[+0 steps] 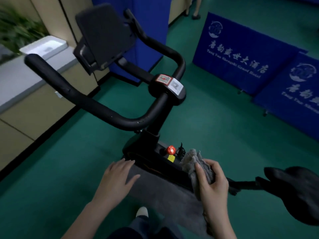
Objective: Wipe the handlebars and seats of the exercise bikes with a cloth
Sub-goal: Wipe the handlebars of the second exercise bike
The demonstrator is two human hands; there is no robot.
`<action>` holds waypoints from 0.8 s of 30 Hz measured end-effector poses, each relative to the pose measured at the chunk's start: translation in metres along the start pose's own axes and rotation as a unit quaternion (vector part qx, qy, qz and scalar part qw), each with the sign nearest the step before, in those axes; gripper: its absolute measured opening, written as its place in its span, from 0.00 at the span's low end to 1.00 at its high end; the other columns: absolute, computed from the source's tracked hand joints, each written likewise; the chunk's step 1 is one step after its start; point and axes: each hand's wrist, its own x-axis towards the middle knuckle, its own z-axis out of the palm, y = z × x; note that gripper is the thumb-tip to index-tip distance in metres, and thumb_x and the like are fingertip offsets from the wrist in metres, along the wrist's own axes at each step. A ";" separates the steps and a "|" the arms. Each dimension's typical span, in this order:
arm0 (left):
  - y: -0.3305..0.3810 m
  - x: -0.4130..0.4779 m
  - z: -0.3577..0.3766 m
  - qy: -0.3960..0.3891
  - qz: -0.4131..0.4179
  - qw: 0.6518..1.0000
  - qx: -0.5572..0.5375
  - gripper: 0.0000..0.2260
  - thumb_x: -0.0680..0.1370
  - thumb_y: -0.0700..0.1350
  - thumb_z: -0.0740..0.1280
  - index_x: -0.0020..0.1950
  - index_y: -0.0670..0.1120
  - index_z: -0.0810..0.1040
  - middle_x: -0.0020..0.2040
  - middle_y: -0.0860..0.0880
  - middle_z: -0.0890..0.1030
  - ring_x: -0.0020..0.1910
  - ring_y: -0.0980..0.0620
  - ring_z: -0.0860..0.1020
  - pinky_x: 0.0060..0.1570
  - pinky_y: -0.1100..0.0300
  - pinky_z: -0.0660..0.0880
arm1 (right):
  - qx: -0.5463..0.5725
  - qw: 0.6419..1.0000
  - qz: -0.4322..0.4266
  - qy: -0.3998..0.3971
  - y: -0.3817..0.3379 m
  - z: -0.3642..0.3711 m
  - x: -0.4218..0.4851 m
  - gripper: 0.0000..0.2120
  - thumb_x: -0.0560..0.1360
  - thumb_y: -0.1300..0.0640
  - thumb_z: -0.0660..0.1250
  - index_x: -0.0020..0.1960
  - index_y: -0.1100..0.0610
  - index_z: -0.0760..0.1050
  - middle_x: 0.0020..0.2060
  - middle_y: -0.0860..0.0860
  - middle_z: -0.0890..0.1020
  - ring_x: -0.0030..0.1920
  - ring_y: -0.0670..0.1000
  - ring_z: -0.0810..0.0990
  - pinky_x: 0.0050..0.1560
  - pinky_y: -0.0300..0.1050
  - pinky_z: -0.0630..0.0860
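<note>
Near me on the right, my right hand [212, 185] grips the bunched grey cloth [193, 159], thumb across the folds, just beside the red knob [170, 150] on the bike frame [155, 163]. My left hand [117, 180] is spread, fingers straight, at the edge of what looks like the cloth's loose length draped over the frame; I cannot tell whether it touches. The handlebars [96, 106] stand far and left, the seat [293, 190] near and right, neither under the cloth yet. My worry is the hanging end: lifted carelessly, it could catch on the knob, or trail on the floor and carry dirt to the grips.
</note>
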 end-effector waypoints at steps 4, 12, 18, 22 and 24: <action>-0.009 0.003 -0.012 0.030 -0.058 0.998 -0.006 0.30 0.78 0.66 0.48 0.75 0.52 0.60 0.74 0.54 0.64 0.73 0.55 0.59 0.73 0.58 0.50 | 0.007 0.998 -0.050 -0.047 -0.021 0.018 0.039 0.09 0.74 0.62 0.69 0.43 0.48 0.75 0.40 0.41 0.80 0.42 0.42 0.79 0.42 0.27 0.70; -0.001 0.012 -0.030 0.126 -0.211 0.967 -0.061 0.26 0.79 0.58 0.58 0.75 0.50 0.62 0.73 0.51 0.66 0.74 0.53 0.60 0.71 0.59 0.51 | 0.065 0.976 -0.144 -0.149 -0.068 0.046 0.111 0.04 0.73 0.55 0.69 0.44 0.47 0.75 0.41 0.42 0.80 0.42 0.43 0.79 0.43 0.31 0.71; 0.006 0.021 -0.041 0.188 -0.306 0.932 -0.047 0.26 0.79 0.60 0.55 0.75 0.51 0.61 0.71 0.53 0.68 0.72 0.54 0.62 0.70 0.59 0.54 | 0.102 0.939 -0.194 -0.264 -0.100 0.074 0.157 0.03 0.73 0.52 0.69 0.46 0.48 0.76 0.42 0.41 0.81 0.45 0.45 0.80 0.44 0.37 0.75; 0.014 0.021 -0.050 0.252 -0.345 0.903 -0.058 0.26 0.79 0.59 0.58 0.74 0.50 0.63 0.70 0.52 0.70 0.70 0.53 0.65 0.70 0.57 0.57 | 0.108 0.902 -0.231 -0.347 -0.115 0.102 0.172 0.03 0.75 0.53 0.68 0.47 0.47 0.75 0.43 0.40 0.79 0.46 0.44 0.79 0.45 0.35 0.74; 0.016 0.020 -0.057 0.280 -0.357 0.889 -0.066 0.25 0.79 0.58 0.59 0.74 0.49 0.64 0.70 0.52 0.70 0.71 0.53 0.65 0.70 0.57 0.58 | 0.110 0.887 -0.248 -0.375 -0.123 0.118 0.175 0.02 0.76 0.52 0.68 0.47 0.47 0.75 0.43 0.41 0.79 0.46 0.44 0.79 0.44 0.34 0.73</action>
